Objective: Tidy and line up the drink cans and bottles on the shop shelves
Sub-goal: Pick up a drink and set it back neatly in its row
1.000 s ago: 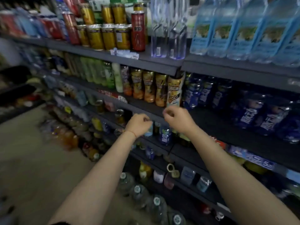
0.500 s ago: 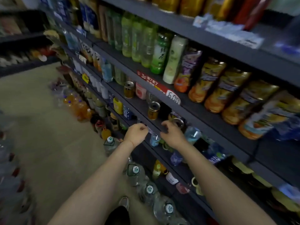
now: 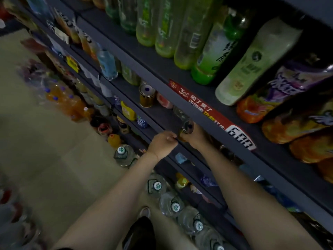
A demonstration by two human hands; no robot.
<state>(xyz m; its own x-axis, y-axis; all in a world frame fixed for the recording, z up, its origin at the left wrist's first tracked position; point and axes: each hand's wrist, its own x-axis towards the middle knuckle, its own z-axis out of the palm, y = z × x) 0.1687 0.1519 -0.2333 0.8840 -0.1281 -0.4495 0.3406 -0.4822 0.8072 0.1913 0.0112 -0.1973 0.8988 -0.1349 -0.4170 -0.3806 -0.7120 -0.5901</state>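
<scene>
My right hand (image 3: 195, 136) wraps its fingers around a gold can (image 3: 185, 129) at the front edge of the middle shelf (image 3: 162, 114), just under the red price strip (image 3: 207, 112). My left hand (image 3: 162, 144) sits just beside it, fingers curled in a loose fist, holding nothing I can see. Another gold can (image 3: 146, 95) stands upright farther along the same shelf.

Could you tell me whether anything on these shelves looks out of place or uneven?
Yes. On the shelf below the red price strip, one gold can stands alone, apart from the can that the right hand grips, so no tidy row. The left hand is beside it.
</scene>
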